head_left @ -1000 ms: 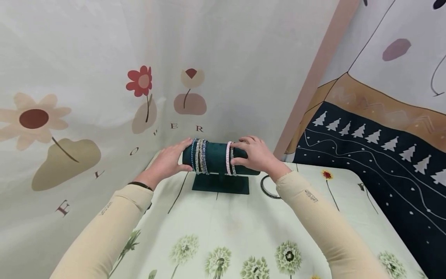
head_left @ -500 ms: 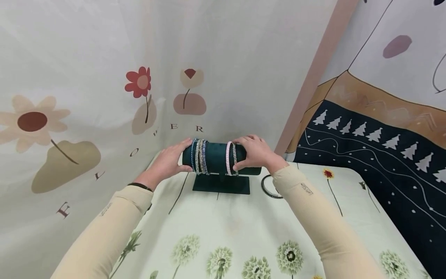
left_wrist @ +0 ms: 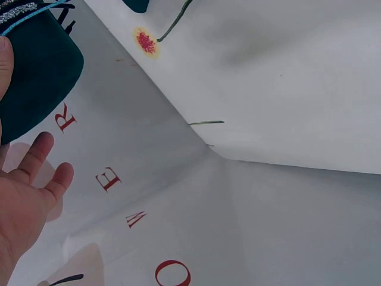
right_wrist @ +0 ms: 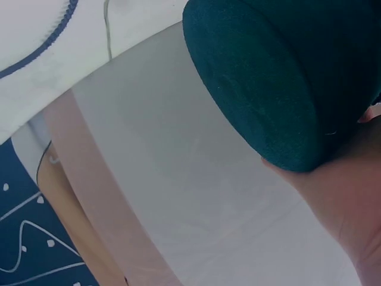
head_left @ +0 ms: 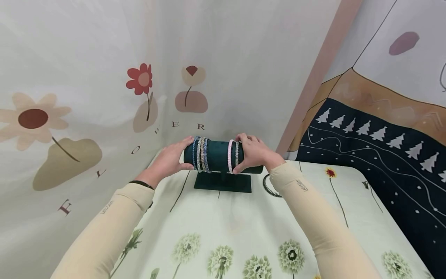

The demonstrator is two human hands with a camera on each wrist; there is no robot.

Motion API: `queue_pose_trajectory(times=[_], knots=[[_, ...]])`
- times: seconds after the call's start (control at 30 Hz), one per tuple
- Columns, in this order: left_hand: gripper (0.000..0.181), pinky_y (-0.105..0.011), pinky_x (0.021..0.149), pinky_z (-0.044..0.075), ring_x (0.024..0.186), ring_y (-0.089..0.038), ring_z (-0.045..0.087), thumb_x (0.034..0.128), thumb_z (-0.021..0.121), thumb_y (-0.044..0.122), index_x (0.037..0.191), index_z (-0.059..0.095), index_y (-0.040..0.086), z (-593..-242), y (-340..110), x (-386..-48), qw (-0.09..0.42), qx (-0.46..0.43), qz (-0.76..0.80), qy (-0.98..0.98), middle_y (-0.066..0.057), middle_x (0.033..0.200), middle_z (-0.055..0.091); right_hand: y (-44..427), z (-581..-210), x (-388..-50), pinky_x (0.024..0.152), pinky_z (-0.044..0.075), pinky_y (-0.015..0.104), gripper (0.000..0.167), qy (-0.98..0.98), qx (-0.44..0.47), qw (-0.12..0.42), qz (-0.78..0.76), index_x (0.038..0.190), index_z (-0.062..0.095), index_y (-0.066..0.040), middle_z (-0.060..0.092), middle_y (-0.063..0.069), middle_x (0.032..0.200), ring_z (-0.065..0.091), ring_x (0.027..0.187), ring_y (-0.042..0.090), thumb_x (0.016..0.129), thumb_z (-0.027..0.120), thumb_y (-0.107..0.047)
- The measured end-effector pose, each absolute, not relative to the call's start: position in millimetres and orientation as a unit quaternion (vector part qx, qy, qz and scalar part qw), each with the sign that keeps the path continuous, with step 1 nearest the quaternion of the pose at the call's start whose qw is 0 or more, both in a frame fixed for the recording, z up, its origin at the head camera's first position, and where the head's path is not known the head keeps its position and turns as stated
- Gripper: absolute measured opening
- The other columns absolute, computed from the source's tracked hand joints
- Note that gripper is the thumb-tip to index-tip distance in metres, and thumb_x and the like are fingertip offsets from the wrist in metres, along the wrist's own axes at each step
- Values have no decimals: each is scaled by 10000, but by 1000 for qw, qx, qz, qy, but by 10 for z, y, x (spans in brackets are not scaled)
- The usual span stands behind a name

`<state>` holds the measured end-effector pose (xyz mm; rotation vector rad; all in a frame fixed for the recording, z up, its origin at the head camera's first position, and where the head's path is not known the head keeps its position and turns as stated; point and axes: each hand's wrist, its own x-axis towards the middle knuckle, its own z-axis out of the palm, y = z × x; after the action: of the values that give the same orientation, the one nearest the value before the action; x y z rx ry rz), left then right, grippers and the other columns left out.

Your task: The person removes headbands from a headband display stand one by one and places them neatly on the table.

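A dark green velvet bracelet stand [head_left: 217,157] carries a horizontal roll on a flat base [head_left: 223,183]. Toward its left end sit several blue, silver and dark bracelets [head_left: 202,155]. Farther right are a pale pink bracelet [head_left: 230,157] and a sparkly silver bracelet [head_left: 237,154]. My left hand [head_left: 169,158] holds the roll's left end, thumb in front; the left wrist view shows two of its fingers [left_wrist: 58,182] spread off the velvet. Around the right part of the roll, my right hand [head_left: 256,153] grips with thumb in front, just right of the silver bracelet. Some fingertips behind the roll are hidden.
A black toothed hoop [head_left: 270,187] lies on the table right of the stand, partly behind my right forearm. Flower-printed cloth covers the table [head_left: 237,217]. A pale printed curtain [head_left: 244,69] hangs close behind, and a dark tree-patterned cloth [head_left: 366,155] hangs at the right.
My right hand has slid slightly right along the roll, off the pink bracelet, and its index finger has drawn back. The silver bracelet now shows fully. My left hand stays put.
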<state>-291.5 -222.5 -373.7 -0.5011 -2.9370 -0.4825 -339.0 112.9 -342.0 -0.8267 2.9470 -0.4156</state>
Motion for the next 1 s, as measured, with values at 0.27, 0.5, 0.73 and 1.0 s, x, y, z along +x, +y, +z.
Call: queue_pose_trajectory(times=[0.27, 0.5, 0.73, 1.0], knots=[[1055, -760, 1272, 259, 1597, -460, 341, 887, 883, 380, 1713, 265, 158, -3720, -2203, -2914, 55, -166, -160, -972, -73, 1796, 249, 1111, -3386, -3371, 1381, 98, 607, 1213, 958, -265, 32, -107, 1561, 293, -137, 514, 120, 1557, 306, 1561, 384, 677, 970, -618], [1060, -760, 1274, 251, 1597, -465, 337, 884, 889, 361, 1714, 260, 159, -3709, -2221, -2894, 57, -163, -167, -971, -83, 1796, 248, 1134, -3387, -3385, 1377, 71, 627, 1197, 961, -263, 19, -81, 1554, 296, -140, 540, 113, 1553, 281, 1593, 378, 679, 970, -600], [1054, -760, 1271, 260, 1589, -470, 350, 883, 892, 349, 1711, 270, 157, -3690, -2219, -2896, 63, -165, -168, -970, -88, 1792, 260, 1215, -3382, -3390, 1376, 49, 630, 1171, 965, -250, 21, -74, 1538, 298, -156, 546, 135, 1536, 282, 1581, 408, 680, 964, -593], [1042, -762, 1273, 253, 1594, -461, 348, 890, 886, 356, 1711, 273, 160, -3699, -2208, -2887, 60, -162, -168, -971, -77, 1792, 261, 1334, -3384, -3365, 1374, 29, 640, 1166, 967, -244, 25, -74, 1541, 300, -157, 539, 150, 1554, 280, 1581, 415, 682, 964, -581]])
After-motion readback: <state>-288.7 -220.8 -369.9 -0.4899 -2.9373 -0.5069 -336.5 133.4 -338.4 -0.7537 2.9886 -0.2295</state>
